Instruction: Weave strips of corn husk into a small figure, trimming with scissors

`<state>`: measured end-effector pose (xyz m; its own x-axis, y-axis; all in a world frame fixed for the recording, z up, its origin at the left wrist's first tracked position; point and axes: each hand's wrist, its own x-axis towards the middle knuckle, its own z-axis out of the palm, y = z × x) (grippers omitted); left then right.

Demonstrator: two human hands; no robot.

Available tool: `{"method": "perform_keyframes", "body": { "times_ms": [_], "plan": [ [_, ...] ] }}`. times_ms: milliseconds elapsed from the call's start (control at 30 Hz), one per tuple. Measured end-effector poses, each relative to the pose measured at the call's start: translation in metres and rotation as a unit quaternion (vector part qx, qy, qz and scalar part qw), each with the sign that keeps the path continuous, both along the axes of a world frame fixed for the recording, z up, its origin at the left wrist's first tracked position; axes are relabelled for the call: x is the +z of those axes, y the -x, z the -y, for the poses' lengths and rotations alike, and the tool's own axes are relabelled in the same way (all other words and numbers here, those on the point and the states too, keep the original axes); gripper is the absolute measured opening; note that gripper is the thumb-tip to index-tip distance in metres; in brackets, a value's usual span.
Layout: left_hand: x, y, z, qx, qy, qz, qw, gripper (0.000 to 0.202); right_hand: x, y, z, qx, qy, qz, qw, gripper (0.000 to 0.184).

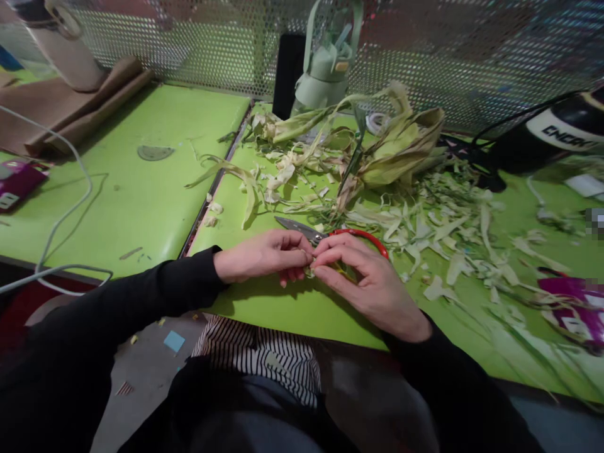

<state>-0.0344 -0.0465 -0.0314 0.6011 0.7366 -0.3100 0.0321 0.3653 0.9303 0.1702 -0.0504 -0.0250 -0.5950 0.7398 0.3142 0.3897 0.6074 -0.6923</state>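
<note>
My left hand and my right hand meet fingertip to fingertip above the green table's front edge. Both are closed in a pinch around something small and pale, mostly hidden by the fingers. Just beyond them lies a pair of scissors, grey blades pointing left and the red handle partly behind my right hand. Cut scraps of corn husk are strewn behind and right of the hands. A larger bunch of dry corn husks rises at the back.
A pale green bottle stands at the back beside a dark phone-like slab. A black bottle is at the right, near a purple packet. On the left, a white cable crosses the table. A perforated metal screen borders the back.
</note>
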Motion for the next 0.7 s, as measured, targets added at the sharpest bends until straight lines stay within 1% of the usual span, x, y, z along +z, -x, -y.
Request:
{"method": "perform_keyframes", "body": {
  "times_ms": [133,300,367,500,600,700],
  "plan": [
    [-0.001,0.0002,-0.0005,-0.004,0.015,0.001,1.0,0.01,-0.005,0.0028,0.002,-0.03,-0.054,0.002,0.998,0.004],
    [-0.0022,0.0002,-0.0009,0.002,0.046,0.013,0.999,0.008,-0.0056,0.0027,0.0024,-0.021,-0.12,0.031,0.992,0.004],
    [-0.0028,-0.0001,-0.0009,0.002,0.055,0.018,0.998,0.008,-0.0042,0.0012,0.0009,0.003,-0.127,0.038,0.991,0.005],
    [-0.0052,-0.0013,-0.0007,-0.002,0.07,0.012,0.997,0.01,-0.0012,-0.0021,-0.0024,0.048,-0.104,0.059,0.992,0.007],
    [-0.007,-0.0018,-0.0006,0.004,0.073,0.0,0.997,0.011,-0.0008,-0.002,-0.0015,0.051,-0.103,0.076,0.99,0.007],
    [-0.0064,-0.0014,-0.0002,0.007,0.065,0.003,0.998,0.013,-0.0027,0.0001,0.0014,0.024,-0.118,0.072,0.99,0.007]
  ]
}}
